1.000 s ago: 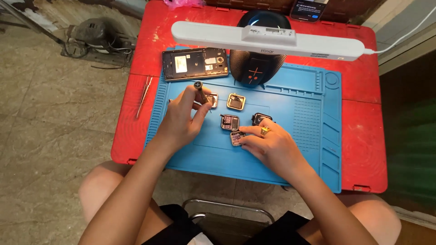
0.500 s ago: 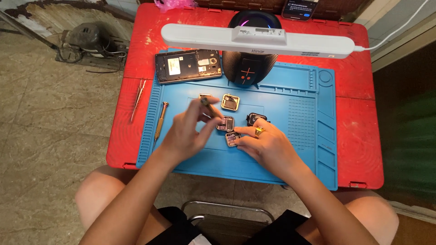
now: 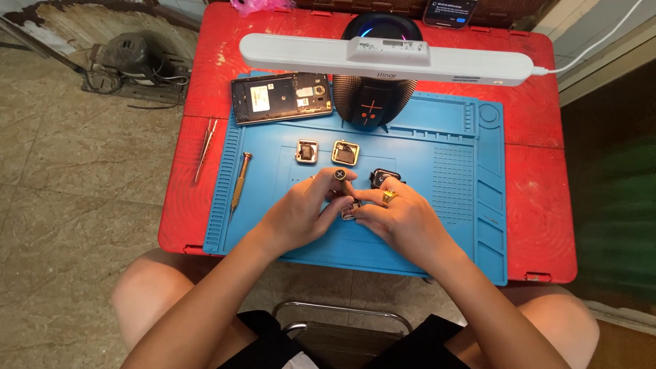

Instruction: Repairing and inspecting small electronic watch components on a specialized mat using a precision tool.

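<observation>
Hands meet over the middle of the blue mat [image 3: 437, 225], which serves as the landmark here. The left hand [image 3: 301, 212] grips a small screwdriver [image 3: 341, 179] upright, its round cap showing at the top, fingers closed on the shaft so the tip can bear straight down. The right hand [image 3: 403, 219], ring on one finger, pinches a small square watch case [image 3: 350, 210] against the mat, seemingly to hold it steady under the tool. The case lies near the mat's centre, mostly hidden by both hands.

Toward the mat's far edge lie two more square cases [image 3: 307, 151] [image 3: 345, 152], side by side and apart from the hands. A darker case [image 3: 383, 178] sits just beside the right hand's knuckles. A second screwdriver [image 3: 239, 179] lies along the mat's left side, and tweezers [image 3: 203, 147] rest off the mat on the red table [image 3: 533, 171]. An opened phone [image 3: 280, 98] straddles the mat's far left corner, next to a dark round speaker [image 3: 372, 102]. A white lamp bar [image 3: 383, 58] spans above the far edge, screening part of the speaker. Nothing crowds the working spot itself.
</observation>
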